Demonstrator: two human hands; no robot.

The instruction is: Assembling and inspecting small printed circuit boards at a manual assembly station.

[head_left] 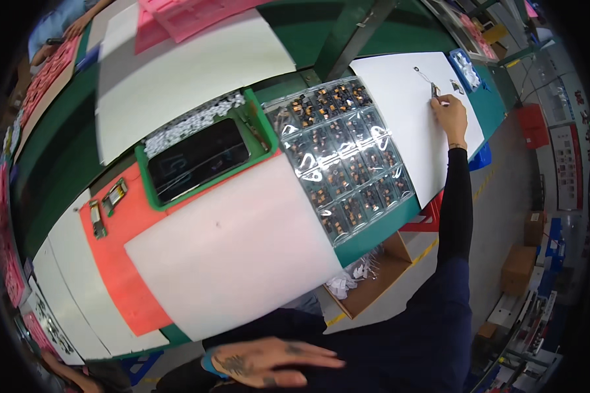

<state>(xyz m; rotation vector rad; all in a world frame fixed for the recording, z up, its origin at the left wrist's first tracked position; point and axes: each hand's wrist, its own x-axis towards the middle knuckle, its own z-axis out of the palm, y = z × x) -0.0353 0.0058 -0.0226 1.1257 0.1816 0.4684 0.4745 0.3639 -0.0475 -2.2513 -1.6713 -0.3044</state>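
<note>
My right hand [451,118] reaches out over a white sheet [403,124] at the far right of the bench. Its fingertips pinch a small circuit board [434,90], and a thin pale wire [425,76] runs from it to a tiny dark round end. Another small part [456,86] lies just right of the fingers. My left hand [275,363] rests low in front of my body, fingers stretched out and nothing in them. Left of the white sheet sits a clear compartment tray [308,171] full of small black and copper-coloured parts.
A white foam sheet [236,242] covers the bench's near middle. Behind it, a green tray [261,124] holds a dark phone [200,160] and white bits. Two small boards [115,196] lie on an orange mat [111,249]. A blue bin [464,71] stands far right; a cardboard box [377,285] sits below.
</note>
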